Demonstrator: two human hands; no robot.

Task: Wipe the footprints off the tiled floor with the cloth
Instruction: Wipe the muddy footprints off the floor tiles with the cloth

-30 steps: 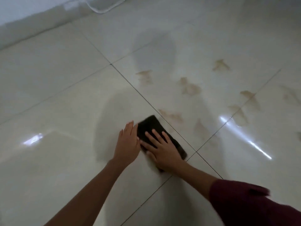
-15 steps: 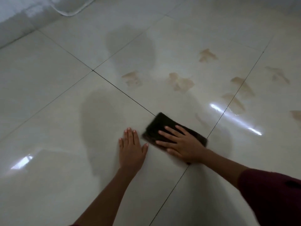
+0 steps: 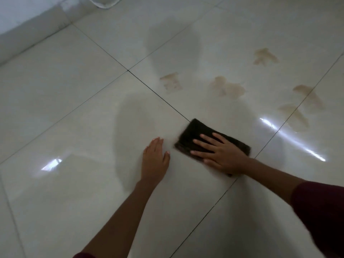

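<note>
Glossy pale tiles make up the floor (image 3: 74, 112), divided by thin dark grout lines that cross just above the centre of the view. A grey wall base (image 3: 28, 32) runs along the upper left, with part of a white rounded object (image 3: 104, 2) at the top edge; what it is cannot be told. Two bright glare streaks lie on the tiles, one at the left, one at the right.

Footprints (image 3: 229, 88): five brown marks remain on the far tiles. One sits just beyond the grout crossing, one double smear lies right of it, one stands farther back at the upper right, and two lie across the right-hand grout line. All are apart from the cloth.

Cloth (image 3: 197, 133): dark, folded to a rectangle, flat on the floor near the centre, its far corner touching the grout line. Its edges are blurred.

Right hand (image 3: 221, 153): palm down on the cloth, fingers straight and spread, pressing it to the tile. The grip is flat, not curled round the cloth. A maroon sleeve (image 3: 320, 211) covers the forearm.

Left hand (image 3: 154, 161): flat on bare tile just left of the cloth, fingers straight and together, holding nothing, not touching the cloth.
</note>
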